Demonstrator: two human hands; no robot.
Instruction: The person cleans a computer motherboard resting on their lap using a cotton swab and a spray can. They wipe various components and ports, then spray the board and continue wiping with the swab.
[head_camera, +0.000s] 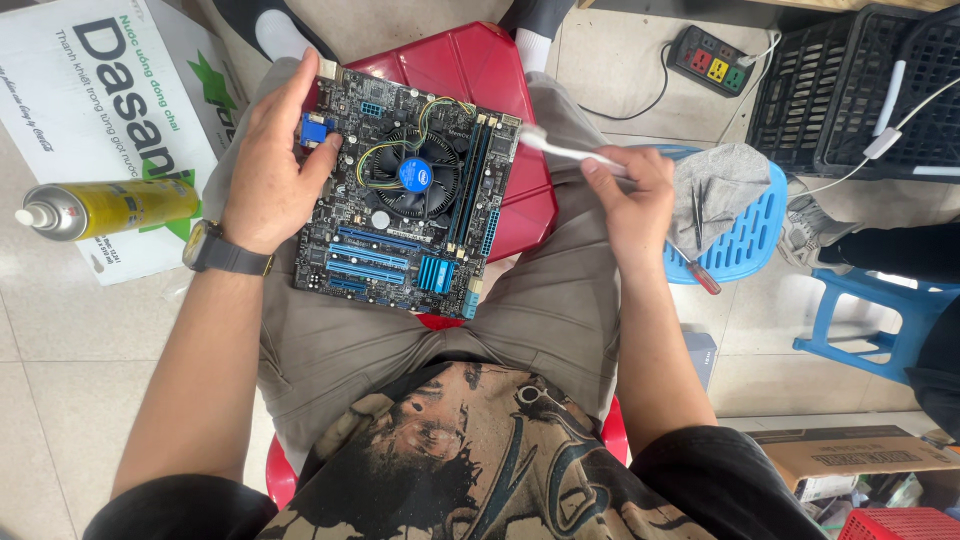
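Observation:
A black computer motherboard (405, 195) with blue slots and a round cooler fan rests on my lap, over a red plastic stool (470, 65). My left hand (270, 165) grips the board's left edge, thumb by the blue port; a dark watch is on that wrist. My right hand (630, 195) holds a white toothbrush (560, 150) by its handle. The brush head touches the board's upper right corner.
A yellow spray can (105, 208) lies on a white cardboard box (100, 90) at left. A blue stool (745, 235) at right carries a grey rag (725, 185) and a red-handled screwdriver (695, 270). A power strip (712, 60) and black crate (860, 90) sit beyond.

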